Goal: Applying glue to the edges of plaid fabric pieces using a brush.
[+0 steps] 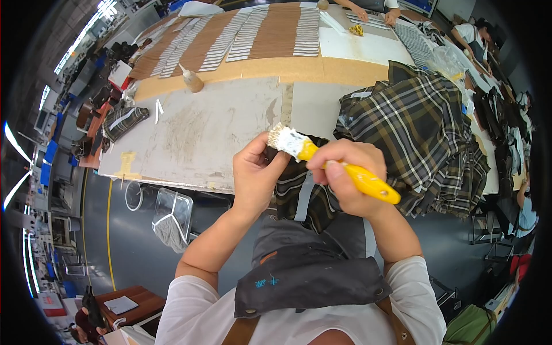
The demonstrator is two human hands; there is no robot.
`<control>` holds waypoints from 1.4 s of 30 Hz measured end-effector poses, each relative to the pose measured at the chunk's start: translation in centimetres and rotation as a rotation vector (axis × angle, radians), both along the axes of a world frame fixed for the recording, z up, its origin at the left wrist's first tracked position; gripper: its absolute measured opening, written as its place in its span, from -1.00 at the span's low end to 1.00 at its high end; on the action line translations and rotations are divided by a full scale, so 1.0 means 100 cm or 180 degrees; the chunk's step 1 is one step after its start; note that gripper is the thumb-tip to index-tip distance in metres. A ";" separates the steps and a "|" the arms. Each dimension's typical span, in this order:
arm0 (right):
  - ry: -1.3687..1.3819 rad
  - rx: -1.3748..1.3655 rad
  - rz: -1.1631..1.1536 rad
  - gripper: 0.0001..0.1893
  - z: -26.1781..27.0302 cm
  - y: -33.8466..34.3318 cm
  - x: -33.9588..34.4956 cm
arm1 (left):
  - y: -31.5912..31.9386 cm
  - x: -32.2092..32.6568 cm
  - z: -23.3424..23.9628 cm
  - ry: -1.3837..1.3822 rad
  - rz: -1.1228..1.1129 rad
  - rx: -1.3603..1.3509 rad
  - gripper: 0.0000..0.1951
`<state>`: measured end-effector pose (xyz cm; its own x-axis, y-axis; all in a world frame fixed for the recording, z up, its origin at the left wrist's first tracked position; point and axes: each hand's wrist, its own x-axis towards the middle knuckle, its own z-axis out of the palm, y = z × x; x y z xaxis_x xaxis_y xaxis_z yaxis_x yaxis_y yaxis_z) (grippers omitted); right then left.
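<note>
My right hand (351, 174) grips a paintbrush (371, 183) by its yellow handle. The brush's ferrule is coated in white residue, and its stiff, pale bristles point up and left, close by the fingers of my left hand (258, 172). That hand pinches the edge of a dark plaid fabric piece (317, 215), which hangs down in front of my apron. A grey strip (304, 196) runs along this piece. Whether the bristles touch the fabric cannot be made out. To the right, a large heap of plaid fabric (414, 125) lies on the worktable (207, 129) and drapes over its edge.
A squeeze bottle (192, 81) stands on the stained tabletop. A folded plaid bundle (125, 123) and white strips (159, 111) lie at the left. Rows of pale strips (241, 34) cover the far boards. Another person's hands (375, 16) work at the back; a stool (172, 215) stands below.
</note>
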<state>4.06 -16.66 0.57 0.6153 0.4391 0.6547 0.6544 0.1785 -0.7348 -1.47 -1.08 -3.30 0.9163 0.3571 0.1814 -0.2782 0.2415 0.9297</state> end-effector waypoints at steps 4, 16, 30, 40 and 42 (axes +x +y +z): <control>-0.0081 -0.0056 -0.0177 -0.94 0.004 -0.002 0.002 | 0.000 -0.001 -0.001 0.0111 -0.0062 -0.0121 -0.75; -0.0480 -0.0104 -0.0333 -0.92 -0.007 -0.015 0.007 | 0.006 -0.003 0.012 0.0246 -0.0110 -0.0518 -0.72; -0.0565 -0.0141 -0.0174 -0.92 -0.006 -0.009 0.007 | 0.005 -0.005 0.008 0.0331 -0.0271 -0.0435 -0.73; -0.0066 0.0150 0.0007 -0.89 -0.012 -0.007 0.014 | 0.014 0.009 0.007 0.0383 -0.0382 -0.0664 -0.68; -0.0043 0.0001 -0.0242 -0.89 -0.015 0.006 0.021 | 0.016 0.016 0.010 0.0370 -0.0403 -0.0667 -0.66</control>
